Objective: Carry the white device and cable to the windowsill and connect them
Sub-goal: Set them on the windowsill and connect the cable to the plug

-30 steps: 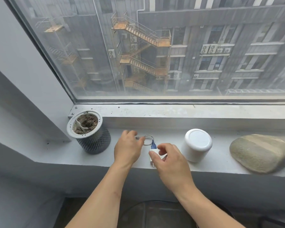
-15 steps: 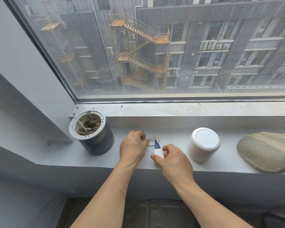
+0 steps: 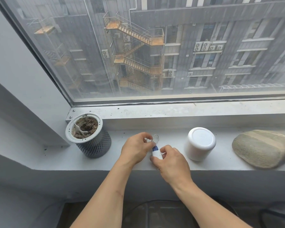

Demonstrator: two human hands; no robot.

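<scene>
**Both hands on the device and cable at the windowsill**

A dark mesh pot (image 3: 93,145) with a white rim stands at the left end of the windowsill (image 3: 56,155); it holds dry brown soil with a small white plastic fork (image 3: 79,130) stuck in it; to the right of the hands stands a white cylindrical container (image 3: 201,145) with its lid on, contents hidden; further right lies a large flat greenish stone (image 3: 263,148).

Between pot and container, over the sill's front half, the right hand (image 3: 173,163) has its fingers closed around the white device (image 3: 156,153), a small rounded block with a blue plug end (image 3: 155,148) showing at its top; the left hand (image 3: 135,149) pinches the cable (image 3: 156,139), a thin pale wire that loops just behind the fingers; the blue end sits right at the device, though whether it is fully seated cannot be told; the two hands nearly touch.
</scene>
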